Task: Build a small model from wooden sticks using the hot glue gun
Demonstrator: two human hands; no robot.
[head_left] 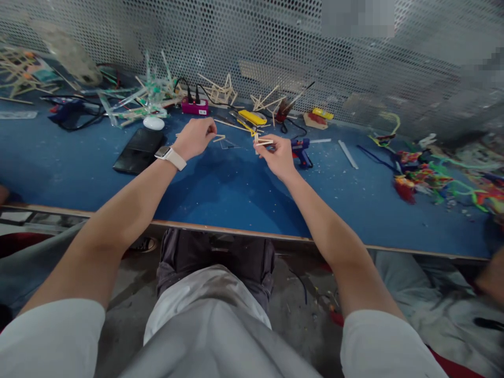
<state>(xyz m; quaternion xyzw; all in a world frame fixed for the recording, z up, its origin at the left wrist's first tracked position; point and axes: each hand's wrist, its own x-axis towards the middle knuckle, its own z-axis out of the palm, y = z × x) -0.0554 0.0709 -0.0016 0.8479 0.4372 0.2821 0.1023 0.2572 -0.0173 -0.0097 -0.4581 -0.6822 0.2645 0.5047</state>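
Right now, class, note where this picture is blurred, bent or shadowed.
Head view: wide-angle distortion bows the table edge; the left hand, pinching a thin stick, and right hand, holding a stick frame, look sharp and cast soft shadows on the blue top; pipe cleaners at far right smear; blurred patches mask the mesh screen.

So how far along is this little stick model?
Early, it seems. Done: a small stick piece, a few sticks joined, in the right hand. In hand: the left hand holds another stick nearby. Left: probably most, judging by bigger stick frames at the mesh; the glue gun lies untouched.
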